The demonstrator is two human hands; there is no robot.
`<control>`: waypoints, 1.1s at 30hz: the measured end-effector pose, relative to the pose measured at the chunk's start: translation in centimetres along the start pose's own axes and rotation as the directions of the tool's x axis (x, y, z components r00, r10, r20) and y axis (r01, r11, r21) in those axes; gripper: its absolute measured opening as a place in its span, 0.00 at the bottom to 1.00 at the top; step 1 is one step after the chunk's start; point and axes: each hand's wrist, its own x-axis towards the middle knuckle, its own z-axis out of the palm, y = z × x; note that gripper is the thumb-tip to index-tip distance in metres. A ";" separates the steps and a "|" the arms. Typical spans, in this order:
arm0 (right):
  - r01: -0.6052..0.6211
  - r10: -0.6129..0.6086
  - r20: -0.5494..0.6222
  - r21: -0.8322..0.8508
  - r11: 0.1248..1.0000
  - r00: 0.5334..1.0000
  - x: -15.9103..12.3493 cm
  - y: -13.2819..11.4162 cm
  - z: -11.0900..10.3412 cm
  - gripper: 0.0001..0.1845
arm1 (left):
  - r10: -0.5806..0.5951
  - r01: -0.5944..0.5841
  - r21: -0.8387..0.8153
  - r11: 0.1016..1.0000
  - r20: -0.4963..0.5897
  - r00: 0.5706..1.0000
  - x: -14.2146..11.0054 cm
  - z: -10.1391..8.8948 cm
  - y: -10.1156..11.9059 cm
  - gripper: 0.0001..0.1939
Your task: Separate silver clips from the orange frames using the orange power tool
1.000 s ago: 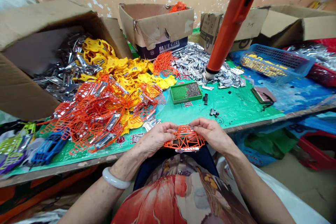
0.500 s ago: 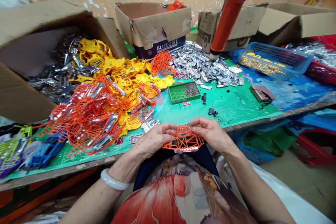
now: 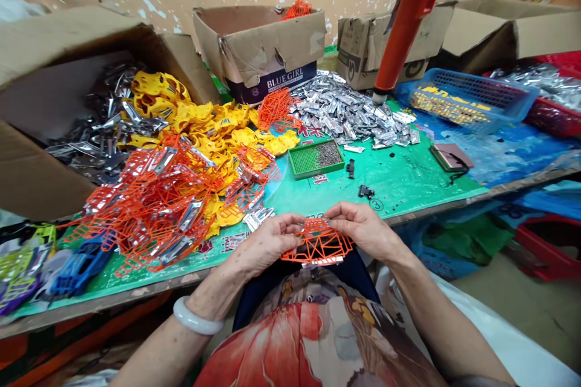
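Between my two hands is an orange plastic lattice frame, held just off the table's front edge above my lap. A shiny silver strip lies along its near side. My left hand pinches the frame's left end between thumb and fingers. At its far right corner my right hand is closed on it, with thumb and forefinger near a small silver part that I cannot make out fully. A pile of similar orange frames, some with silver pieces on them, lies left of my left hand.
Yellow plastic shells lie behind the orange pile. A green tray of tiny screws stands mid-table, near small black parts. Silver pieces are heaped behind it. An orange power screwdriver hangs above. Cardboard boxes and a blue basket line the back.
The view has shifted slightly, and the hanging screwdriver appears a little farther right. Both hands keep their hold on the orange frame, which tilts slightly differently.
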 end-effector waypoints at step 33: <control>0.120 -0.136 -0.180 -0.095 0.988 0.974 0.2 1.7 0.6 0.07 | 0.035 -0.039 -0.038 0.999 -0.102 0.994 0.2 1.2 0.0 0.20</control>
